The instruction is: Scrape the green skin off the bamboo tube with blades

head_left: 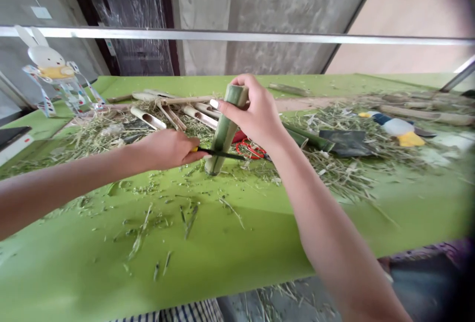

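A thick green bamboo tube (pixel 223 131) stands tilted on the green table, its lower end touching the surface. My right hand (pixel 256 107) is wrapped around its upper part, thumb on the near side. Closed round a yellow handle, my left hand (pixel 174 149) holds a dark-bladed knife (pixel 226 154). The blade lies across the tube near its bottom end. Just behind the blade are red-handled scissors (pixel 251 150), partly hidden by my right arm. Green shavings are scattered around the tube's foot.
Split bamboo pieces (pixel 148 118) lie on shavings behind my left hand. To the right are green bamboo lengths (pixel 309 136), a dark flat piece (pixel 347 142) and a white, blue and yellow object (pixel 395 128). A rabbit figure (pixel 48 60) stands far left. A metal rail (pixel 237 35) crosses behind.
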`<state>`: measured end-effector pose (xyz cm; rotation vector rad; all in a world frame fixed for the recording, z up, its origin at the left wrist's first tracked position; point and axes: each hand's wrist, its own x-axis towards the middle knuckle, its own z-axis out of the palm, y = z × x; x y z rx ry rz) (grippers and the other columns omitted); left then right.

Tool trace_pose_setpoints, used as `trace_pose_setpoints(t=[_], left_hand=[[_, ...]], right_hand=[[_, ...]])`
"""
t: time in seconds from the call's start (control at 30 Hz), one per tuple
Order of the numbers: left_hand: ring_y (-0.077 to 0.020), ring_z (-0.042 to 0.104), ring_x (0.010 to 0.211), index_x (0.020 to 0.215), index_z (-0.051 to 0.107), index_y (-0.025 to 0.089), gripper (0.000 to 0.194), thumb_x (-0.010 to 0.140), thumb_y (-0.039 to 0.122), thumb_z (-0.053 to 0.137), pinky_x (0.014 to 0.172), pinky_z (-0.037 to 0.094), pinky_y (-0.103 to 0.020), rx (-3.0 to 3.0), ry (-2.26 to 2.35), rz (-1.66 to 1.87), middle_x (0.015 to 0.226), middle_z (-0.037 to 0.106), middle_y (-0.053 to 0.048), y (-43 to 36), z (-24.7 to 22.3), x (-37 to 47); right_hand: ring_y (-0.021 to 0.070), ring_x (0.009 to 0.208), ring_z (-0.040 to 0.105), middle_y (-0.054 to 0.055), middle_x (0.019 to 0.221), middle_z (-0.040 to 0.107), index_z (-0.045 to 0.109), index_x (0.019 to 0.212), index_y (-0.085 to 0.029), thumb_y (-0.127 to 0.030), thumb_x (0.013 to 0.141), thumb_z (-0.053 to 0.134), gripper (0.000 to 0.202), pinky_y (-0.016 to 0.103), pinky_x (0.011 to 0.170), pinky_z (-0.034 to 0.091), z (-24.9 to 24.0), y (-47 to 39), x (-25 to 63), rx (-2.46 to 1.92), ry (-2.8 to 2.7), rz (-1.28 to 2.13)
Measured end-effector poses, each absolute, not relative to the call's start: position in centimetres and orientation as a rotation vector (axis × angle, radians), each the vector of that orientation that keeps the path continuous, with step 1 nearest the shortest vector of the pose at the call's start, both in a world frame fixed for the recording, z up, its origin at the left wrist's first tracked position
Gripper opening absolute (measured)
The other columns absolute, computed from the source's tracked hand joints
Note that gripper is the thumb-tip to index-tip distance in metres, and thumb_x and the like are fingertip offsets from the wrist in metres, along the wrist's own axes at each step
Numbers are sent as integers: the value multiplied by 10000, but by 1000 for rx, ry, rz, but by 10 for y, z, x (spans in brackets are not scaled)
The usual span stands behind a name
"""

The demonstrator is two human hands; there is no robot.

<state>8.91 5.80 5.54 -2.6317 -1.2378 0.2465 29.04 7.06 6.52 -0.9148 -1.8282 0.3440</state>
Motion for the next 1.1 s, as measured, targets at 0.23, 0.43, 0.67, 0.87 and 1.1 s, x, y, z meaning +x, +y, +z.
trace_pose_setpoints(t=[0.23,0.43,0.67,0.87,1.1], left_hand=[[-109,380,419,831,591,125,560,873,549,227,447,279,-268,-2584,-1294,199,498,449,-25,59,55,95],[-96,390,407,783,608,131,518,882,500,258,432,302,-267,-2660,-1223,171,507,482,-31,58,47,88],[-133,453,411,848,635,132,574,880,533,226,447,333,-283,-2706,-1236,425,527,560,-65,54,19,73],[-120,448,430,838,599,137,571,892,525,184,447,314,-267,-2719,-1180,298,562,566,-61,58,43,80],[-104,421,399,792,601,137,550,890,521,220,426,297,-249,-2672,-1120,370,526,552,-42,65,28,83]], right_hand=[[181,833,503,6,804,414,465,935,-238,-457,742,602,322,351,683,459,66,72,290,-960,-1801,310],[183,811,481,14,817,411,451,956,-252,-429,744,600,313,354,653,460,67,68,286,-890,-1841,365],[168,706,477,10,763,423,435,973,-265,-456,744,592,337,336,574,446,67,65,284,-868,-1866,411],[181,757,495,12,771,426,449,953,-256,-439,749,597,311,356,630,457,66,68,287,-895,-1844,335],[149,725,505,-6,739,400,434,936,-235,-430,762,583,301,301,593,447,68,63,281,-934,-1848,267]])
